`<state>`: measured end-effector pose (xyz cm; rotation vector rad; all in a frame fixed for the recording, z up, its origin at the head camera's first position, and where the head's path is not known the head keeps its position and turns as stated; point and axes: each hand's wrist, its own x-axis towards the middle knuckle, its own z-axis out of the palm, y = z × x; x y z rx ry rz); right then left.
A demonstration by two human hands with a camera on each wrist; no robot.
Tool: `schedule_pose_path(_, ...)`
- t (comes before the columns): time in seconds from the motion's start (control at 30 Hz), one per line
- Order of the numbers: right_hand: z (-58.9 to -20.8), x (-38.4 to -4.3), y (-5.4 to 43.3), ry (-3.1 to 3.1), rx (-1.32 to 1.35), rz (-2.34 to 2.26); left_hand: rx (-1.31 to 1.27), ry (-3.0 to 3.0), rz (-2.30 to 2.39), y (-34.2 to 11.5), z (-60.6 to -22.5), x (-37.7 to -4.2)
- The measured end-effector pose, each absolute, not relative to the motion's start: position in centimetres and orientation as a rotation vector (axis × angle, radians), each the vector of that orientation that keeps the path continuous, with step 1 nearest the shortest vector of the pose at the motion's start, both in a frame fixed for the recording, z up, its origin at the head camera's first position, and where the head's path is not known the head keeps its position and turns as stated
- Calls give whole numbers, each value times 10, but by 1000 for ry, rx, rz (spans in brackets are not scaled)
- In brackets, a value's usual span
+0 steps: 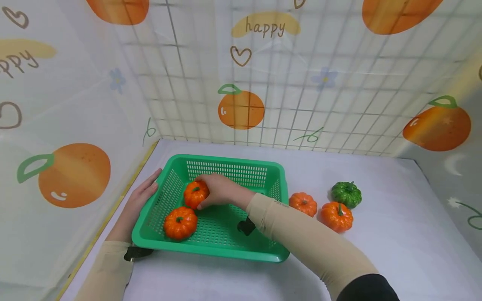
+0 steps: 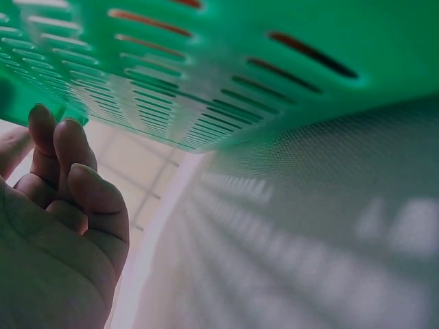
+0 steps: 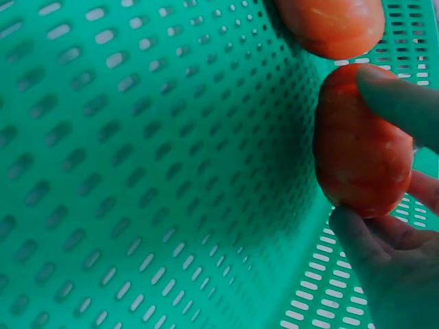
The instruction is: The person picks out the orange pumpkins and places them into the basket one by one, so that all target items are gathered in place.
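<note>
A green perforated plastic basket [image 1: 226, 253] stands on the table. My right hand [image 1: 222, 191] reaches inside it and pinches a small orange pumpkin [image 1: 196, 195] near the basket's left end. In the right wrist view, thumb and fingers lie on opposite sides of this pumpkin [image 3: 360, 147]. Just in front of it in the basket is another orange pumpkin [image 1: 180, 223]. Along the outside of the basket's left wall rests my left hand [image 1: 139, 200], its fingers loosely extended near the rim. The left wrist view shows that hand's slightly bent fingers [image 2: 99, 192] beside the slotted wall.
Right of the basket lie a paler orange pumpkin [image 1: 303, 203], an orange pumpkin [image 1: 337, 217] and a green pumpkin [image 1: 346, 194]. The right forearm partly hides the paler one. A wire grid behind a printed curtain [image 1: 278, 113] bounds the back of the table.
</note>
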<state>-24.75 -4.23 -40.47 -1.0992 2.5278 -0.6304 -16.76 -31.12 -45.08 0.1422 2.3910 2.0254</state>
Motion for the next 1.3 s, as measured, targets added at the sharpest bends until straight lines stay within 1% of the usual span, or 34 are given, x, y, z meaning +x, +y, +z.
schedule_pose_path(0.27,-406,-248,-45,2536,-1107,-605,123,2407,2038,-312,-450,-166)
schedule_pose_path(0.97,-411,-250,-56,2572,-1020,-611,136,2375,2046,-314,-450,-168)
schedule_pose_path(1.3,-412,-251,-53,2577,-1012,-587,112,2358,2045,-310,-451,-170)
